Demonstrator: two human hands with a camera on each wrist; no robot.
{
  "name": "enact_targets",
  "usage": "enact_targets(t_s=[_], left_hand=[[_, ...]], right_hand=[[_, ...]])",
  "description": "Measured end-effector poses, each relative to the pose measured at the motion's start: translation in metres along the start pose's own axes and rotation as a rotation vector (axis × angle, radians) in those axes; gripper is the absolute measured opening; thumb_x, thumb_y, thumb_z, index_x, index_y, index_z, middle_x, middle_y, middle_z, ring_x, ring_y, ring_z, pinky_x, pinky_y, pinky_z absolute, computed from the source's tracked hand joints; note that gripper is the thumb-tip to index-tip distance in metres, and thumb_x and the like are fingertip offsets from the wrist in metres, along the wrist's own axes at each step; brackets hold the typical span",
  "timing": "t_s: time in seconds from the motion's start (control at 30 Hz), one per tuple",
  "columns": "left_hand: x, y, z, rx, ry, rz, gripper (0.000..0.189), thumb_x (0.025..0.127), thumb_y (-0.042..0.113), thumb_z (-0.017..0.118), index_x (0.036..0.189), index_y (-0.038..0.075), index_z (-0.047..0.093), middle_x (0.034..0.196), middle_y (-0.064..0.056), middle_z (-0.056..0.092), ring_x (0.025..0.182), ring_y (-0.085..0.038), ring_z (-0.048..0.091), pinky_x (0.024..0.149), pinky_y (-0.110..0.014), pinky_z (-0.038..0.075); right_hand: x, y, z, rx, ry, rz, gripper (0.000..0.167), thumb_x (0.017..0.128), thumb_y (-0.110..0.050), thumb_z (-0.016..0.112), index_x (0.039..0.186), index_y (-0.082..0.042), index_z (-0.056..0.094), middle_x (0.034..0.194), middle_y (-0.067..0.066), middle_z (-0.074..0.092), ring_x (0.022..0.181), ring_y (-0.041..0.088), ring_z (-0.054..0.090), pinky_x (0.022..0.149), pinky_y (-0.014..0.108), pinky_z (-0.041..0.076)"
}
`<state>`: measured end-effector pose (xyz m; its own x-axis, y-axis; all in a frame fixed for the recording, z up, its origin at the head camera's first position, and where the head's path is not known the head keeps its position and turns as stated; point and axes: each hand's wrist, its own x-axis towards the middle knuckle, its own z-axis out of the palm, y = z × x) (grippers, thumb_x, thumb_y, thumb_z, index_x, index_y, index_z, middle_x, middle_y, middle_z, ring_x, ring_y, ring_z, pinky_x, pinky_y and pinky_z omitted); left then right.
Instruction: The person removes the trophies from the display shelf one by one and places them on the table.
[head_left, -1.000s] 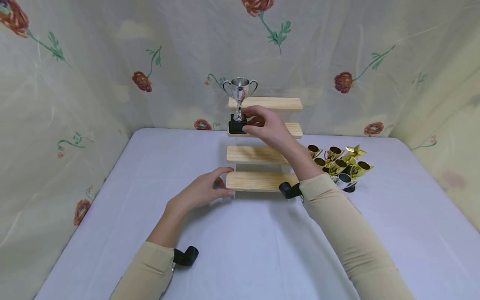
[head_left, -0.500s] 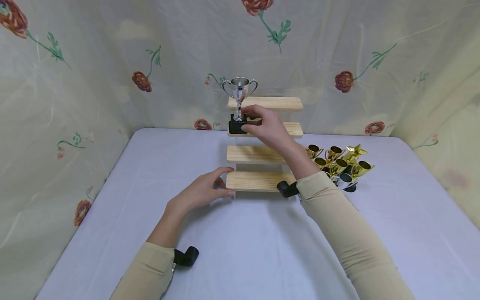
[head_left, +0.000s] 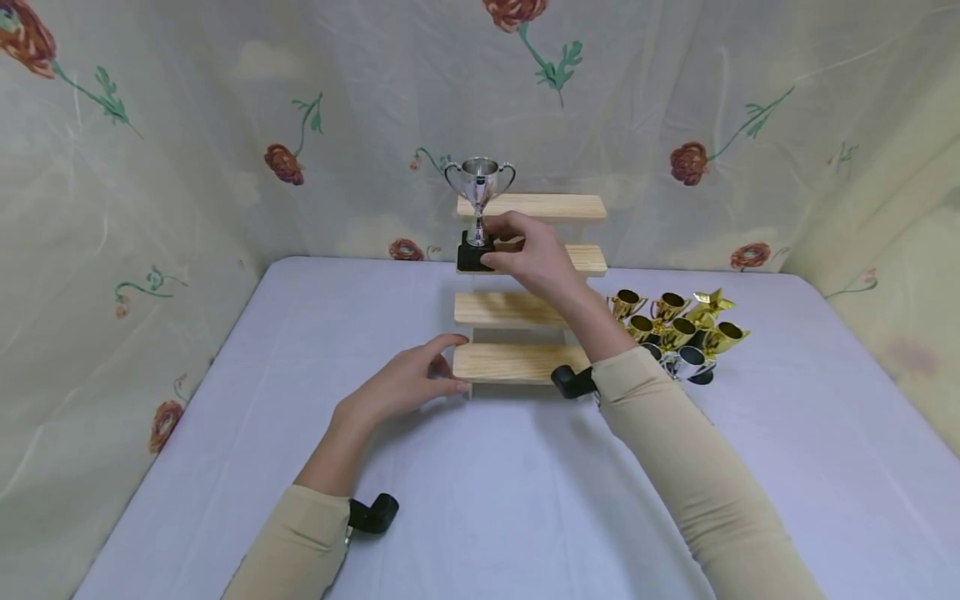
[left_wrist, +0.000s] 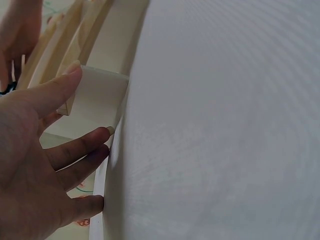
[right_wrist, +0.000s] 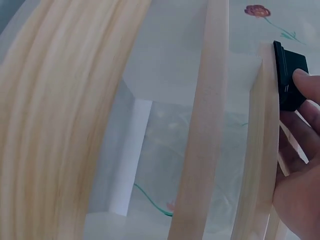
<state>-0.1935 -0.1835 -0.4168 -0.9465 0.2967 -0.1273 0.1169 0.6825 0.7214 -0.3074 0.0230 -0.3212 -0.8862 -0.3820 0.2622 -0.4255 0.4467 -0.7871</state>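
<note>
A silver two-handled trophy cup (head_left: 480,179) on a black base (right_wrist: 291,77) is upright at the left end of the second-highest board (head_left: 583,259) of a wooden stepped stand. My right hand (head_left: 528,257) pinches the base from the right, thumb in front. In the right wrist view the base meets or nearly meets the board's face. At the stand's lowest board (head_left: 517,364), my left hand (head_left: 405,377) holds the left end between thumb and fingers. The left wrist view shows the thumb at the board's edge, near the white side support (left_wrist: 100,92), other fingertips against the tablecloth.
Several gold and silver trophies (head_left: 678,333), one topped with a star, stand grouped right of the stand, partly behind my right forearm. White cloth covers the table (head_left: 480,500). A flower-patterned curtain (head_left: 600,83) rises behind and at both sides.
The silver trophy has come down very slightly onto or toward the second-highest board, still in my right hand. My left hand stays at the lowest board's end.
</note>
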Motion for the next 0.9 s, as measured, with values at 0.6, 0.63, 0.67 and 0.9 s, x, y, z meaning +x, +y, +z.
enact_targets(t_s=[0.6,0.63,0.67,0.9], left_hand=[[0.000,0.001,0.003,0.008,0.008,-0.031,0.066,0.087,0.045,0.074,0.145,0.042,0.042,0.108,0.001,0.066,0.096,-0.017,0.060,0.081,-0.035,0.049],[0.000,0.000,0.003,0.010,0.009,-0.035,0.066,0.087,0.045,0.074,0.144,0.042,0.042,0.108,0.002,0.066,0.096,-0.018,0.060,0.081,-0.035,0.049],[0.000,0.000,0.004,0.008,0.010,-0.036,0.066,0.087,0.045,0.074,0.144,0.043,0.042,0.108,0.002,0.066,0.096,-0.018,0.060,0.081,-0.035,0.049],[0.000,-0.002,0.006,0.010,0.014,-0.022,0.066,0.087,0.046,0.074,0.145,0.043,0.042,0.108,0.001,0.066,0.096,-0.018,0.060,0.082,-0.035,0.049]], right_hand=[[-0.010,0.002,-0.005,0.033,0.062,-0.080,0.034,0.083,-0.012,0.076,0.116,-0.012,0.068,0.115,0.008,0.070,0.112,0.024,0.061,0.099,0.039,0.046],[-0.010,0.002,-0.005,0.033,0.065,-0.083,0.034,0.083,-0.012,0.076,0.116,-0.012,0.068,0.115,0.008,0.070,0.112,0.024,0.061,0.099,0.038,0.046],[-0.010,0.002,-0.005,0.033,0.067,-0.087,0.034,0.083,-0.012,0.076,0.116,-0.011,0.068,0.115,0.008,0.070,0.112,0.024,0.061,0.099,0.038,0.046],[-0.016,0.000,-0.011,0.043,0.079,-0.095,0.033,0.083,-0.010,0.074,0.115,-0.009,0.067,0.114,0.011,0.070,0.109,0.026,0.063,0.096,0.038,0.049]])
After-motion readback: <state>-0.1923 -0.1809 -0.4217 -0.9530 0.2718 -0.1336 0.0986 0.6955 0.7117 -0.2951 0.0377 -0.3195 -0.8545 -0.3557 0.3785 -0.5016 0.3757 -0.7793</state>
